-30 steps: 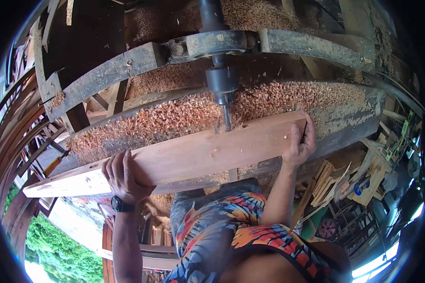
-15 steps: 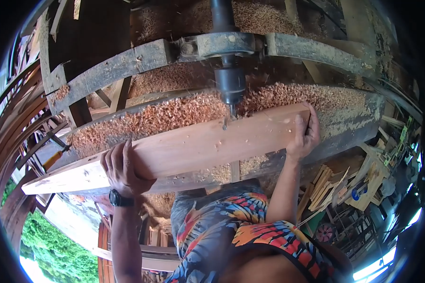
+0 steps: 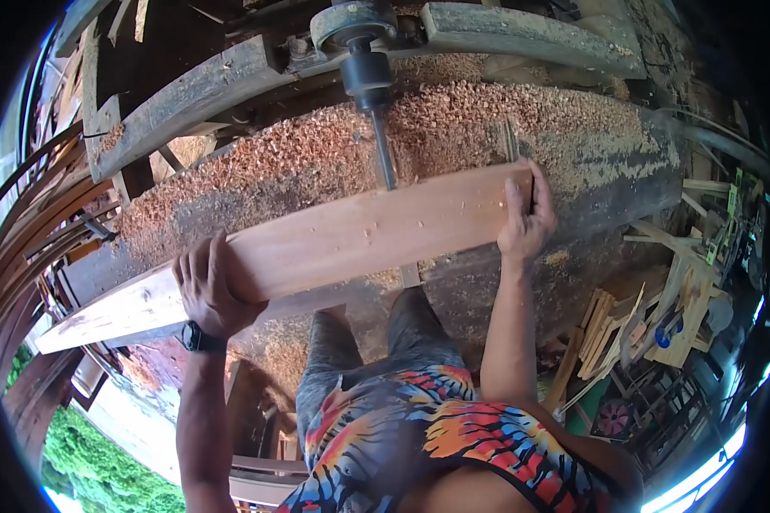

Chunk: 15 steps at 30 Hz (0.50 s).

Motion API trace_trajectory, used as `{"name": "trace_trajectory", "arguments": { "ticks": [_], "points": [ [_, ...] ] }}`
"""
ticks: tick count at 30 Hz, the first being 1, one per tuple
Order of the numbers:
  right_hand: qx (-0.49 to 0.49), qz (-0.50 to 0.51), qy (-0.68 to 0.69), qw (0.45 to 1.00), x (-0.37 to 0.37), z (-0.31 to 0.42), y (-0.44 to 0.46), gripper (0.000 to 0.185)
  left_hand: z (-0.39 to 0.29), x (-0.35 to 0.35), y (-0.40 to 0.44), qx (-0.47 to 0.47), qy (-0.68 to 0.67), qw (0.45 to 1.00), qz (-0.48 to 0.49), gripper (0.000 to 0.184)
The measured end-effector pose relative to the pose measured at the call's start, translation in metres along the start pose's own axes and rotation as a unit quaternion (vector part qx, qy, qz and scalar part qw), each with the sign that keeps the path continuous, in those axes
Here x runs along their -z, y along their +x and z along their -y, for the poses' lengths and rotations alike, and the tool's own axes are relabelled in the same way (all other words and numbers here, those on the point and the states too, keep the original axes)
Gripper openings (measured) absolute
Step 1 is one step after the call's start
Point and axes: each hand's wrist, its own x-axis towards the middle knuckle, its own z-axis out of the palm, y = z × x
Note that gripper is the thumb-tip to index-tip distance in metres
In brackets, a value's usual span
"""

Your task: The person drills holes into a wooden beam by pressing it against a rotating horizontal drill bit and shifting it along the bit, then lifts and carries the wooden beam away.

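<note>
A long, smooth wooden board (image 3: 359,235) lies slantwise across the work table, its pale end at the left. Wrapped over its upper and lower edges is my left hand (image 3: 214,286), with a dark watch on the wrist. At the board's right end, my right hand (image 3: 526,214) grips the corner, thumb on the face and fingers round the end. A drill bit (image 3: 382,150) hangs from a dark chuck (image 3: 367,79), its tip at the board's upper edge. Whether the tip touches the wood cannot be told.
Wood shavings (image 3: 274,158) are heaped along the table (image 3: 607,192) behind the board. A curved wooden beam (image 3: 197,98) spans the space beyond. Scrap wood (image 3: 603,333) is piled at the lower right, and more long planks stand at the left.
The view has shifted, and the drill and beam appear higher in it. More of the bit shows above the board's edge. Both hands have kept their hold on the board.
</note>
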Motion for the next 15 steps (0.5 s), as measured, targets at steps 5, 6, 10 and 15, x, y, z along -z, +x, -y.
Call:
{"name": "trace_trajectory", "arguments": {
  "ticks": [5, 6, 10, 15],
  "points": [
    [0.011, 0.005, -0.034, 0.999, 0.026, -0.005, -0.035, 0.041, -0.008, -0.004, -0.017, -0.040, 0.005, 0.999, -0.015, 0.105],
    [-0.001, 0.001, -0.029, 1.000, 0.027, -0.005, -0.035, 0.041, -0.009, -0.004, -0.017, -0.041, 0.005, 0.999, -0.018, 0.104],
    [0.002, 0.002, -0.031, 1.000, 0.028, -0.007, -0.033, 0.042, -0.010, -0.004, -0.014, -0.033, 0.001, 0.999, -0.018, 0.102],
    [-0.007, 0.003, -0.010, 1.000, 0.024, -0.003, -0.027, 0.042, -0.008, -0.004, -0.011, -0.033, 0.012, 0.999, -0.010, 0.100]
  ]
}}
